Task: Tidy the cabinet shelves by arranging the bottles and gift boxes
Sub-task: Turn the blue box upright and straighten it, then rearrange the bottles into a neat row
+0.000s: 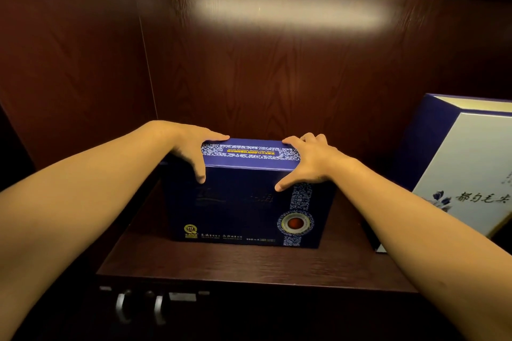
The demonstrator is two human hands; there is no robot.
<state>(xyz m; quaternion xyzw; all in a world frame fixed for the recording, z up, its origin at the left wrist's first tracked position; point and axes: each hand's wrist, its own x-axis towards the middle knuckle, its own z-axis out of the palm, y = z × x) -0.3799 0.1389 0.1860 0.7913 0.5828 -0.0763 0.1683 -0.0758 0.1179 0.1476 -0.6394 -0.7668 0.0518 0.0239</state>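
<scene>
A dark blue gift box (243, 202) with white floral bands and a round red emblem stands upright on the dark wood shelf (249, 266). My left hand (191, 147) grips its top left corner, thumb down the front face and fingers over the top. My right hand (307, 158) grips the top right corner the same way, thumb on the front, fingers curled over the back edge. No bottles are in sight.
A larger white and blue gift box (465, 171) with a flower print leans at the right end of the shelf. Wooden cabinet walls close in at the left and behind. Below the shelf's front edge are two metal door handles (141, 307).
</scene>
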